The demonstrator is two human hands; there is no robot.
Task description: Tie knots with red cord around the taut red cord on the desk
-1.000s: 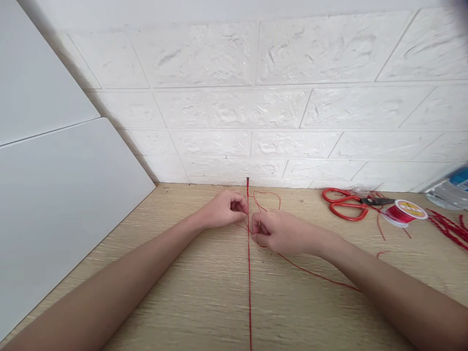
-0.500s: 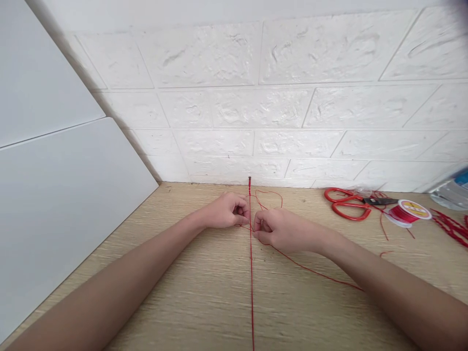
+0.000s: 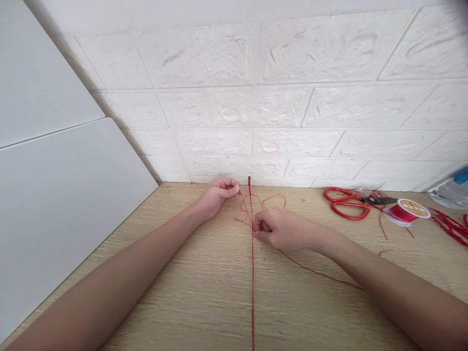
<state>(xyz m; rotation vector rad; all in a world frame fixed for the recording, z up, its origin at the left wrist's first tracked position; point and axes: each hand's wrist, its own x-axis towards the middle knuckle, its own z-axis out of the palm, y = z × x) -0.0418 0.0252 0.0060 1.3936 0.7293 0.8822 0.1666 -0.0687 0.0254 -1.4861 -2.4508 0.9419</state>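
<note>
A taut red cord [image 3: 252,287] runs from a short knotted length [image 3: 249,186], fixed at a small dark peg by the wall, down the table toward me. My left hand [image 3: 221,195] is left of the knots, thumb and fingers pinching a thin strand of red cord. Beside the taut cord, my right hand [image 3: 275,227] is closed in a pinch on red cord at its fingertips. Thin loops [image 3: 275,196] spread around the taut cord between and above the hands. Another strand [image 3: 318,271] trails from under my right hand to below the right forearm.
Red-handled scissors [image 3: 350,210] lie at the right, beside a spool of red cord [image 3: 399,213]. Several braided red cords [image 3: 449,226] and a clear plastic bottle [image 3: 453,190] are farther right. A white brick-pattern wall [image 3: 219,141] bounds the back; a white panel [image 3: 73,204] stands left.
My left hand has moved up and left, away from the taut cord, drawing a strand with it. My right hand has stayed nearly still. The loops have shifted and show more plainly.
</note>
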